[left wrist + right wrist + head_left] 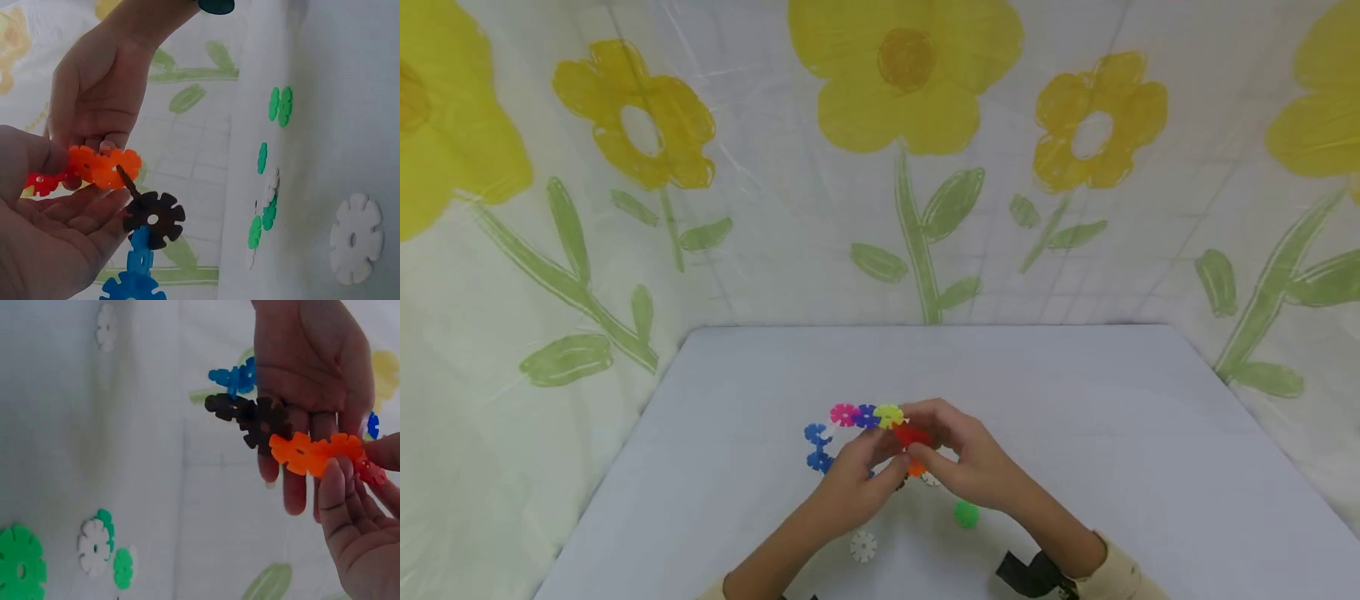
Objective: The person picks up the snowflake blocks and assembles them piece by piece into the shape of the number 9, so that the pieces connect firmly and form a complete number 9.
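Note:
My left hand and right hand meet over the table and hold a curved chain of notched plastic snowflake discs. My right thumb and fingers pinch its red and orange stretch. The left hand's fingers lie along the inside of the chain, its thumb near the red discs. Orange discs link to brown discs, then blue ones. Pink, purple and yellow discs form the far side. Part of the chain is hidden behind the hands.
Loose on the white table lie a white disc and a green disc. More green discs and white discs lie beyond the hands. Behind the table hangs a flower-printed curtain.

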A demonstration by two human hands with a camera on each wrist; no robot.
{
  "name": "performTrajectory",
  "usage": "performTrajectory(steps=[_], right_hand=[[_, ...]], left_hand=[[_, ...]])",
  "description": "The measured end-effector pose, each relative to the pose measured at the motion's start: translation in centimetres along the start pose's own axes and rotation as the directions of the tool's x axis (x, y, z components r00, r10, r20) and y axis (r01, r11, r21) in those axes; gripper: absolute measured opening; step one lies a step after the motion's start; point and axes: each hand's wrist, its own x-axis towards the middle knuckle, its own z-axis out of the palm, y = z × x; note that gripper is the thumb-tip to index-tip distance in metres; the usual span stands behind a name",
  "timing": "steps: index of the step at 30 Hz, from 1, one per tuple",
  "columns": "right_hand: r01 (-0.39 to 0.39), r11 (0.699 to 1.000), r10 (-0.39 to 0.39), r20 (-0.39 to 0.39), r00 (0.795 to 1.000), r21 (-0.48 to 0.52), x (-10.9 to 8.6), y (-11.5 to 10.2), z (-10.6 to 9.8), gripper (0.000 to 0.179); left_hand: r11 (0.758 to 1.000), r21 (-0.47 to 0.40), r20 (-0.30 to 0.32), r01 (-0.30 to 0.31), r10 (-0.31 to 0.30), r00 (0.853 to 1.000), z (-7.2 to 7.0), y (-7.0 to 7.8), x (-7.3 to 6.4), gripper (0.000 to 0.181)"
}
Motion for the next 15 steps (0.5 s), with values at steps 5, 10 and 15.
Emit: performTrajectory(steps=[5, 10, 15], right_hand=[[0.001, 1.000, -0.005, -0.140, 0.990, -0.028, 0.1, 1.7, -0.4, 0.031], [-0.129, 0.977, 0.114, -0.095, 0.989, -0.167, 0.0, 4.1, -0.9, 0.018], [-0.158, 0.904, 0.271, 0.249, 0.930, -0.396, -0.6, 4.6, 0.6, 0.019]], left_hand=[[0.971, -0.239, -0.148, 0.004, -0.041, 0.988, -0.4, 0.3, 0.4, 0.046], [0.923, -0.379, -0.268, -0.063, -0.045, 0.962, -1.2, 0.6, 0.5, 0.040], [0.914, -0.390, -0.338, -0.116, -0.024, 0.941, -2.1, 0.7, 0.4, 0.034]])
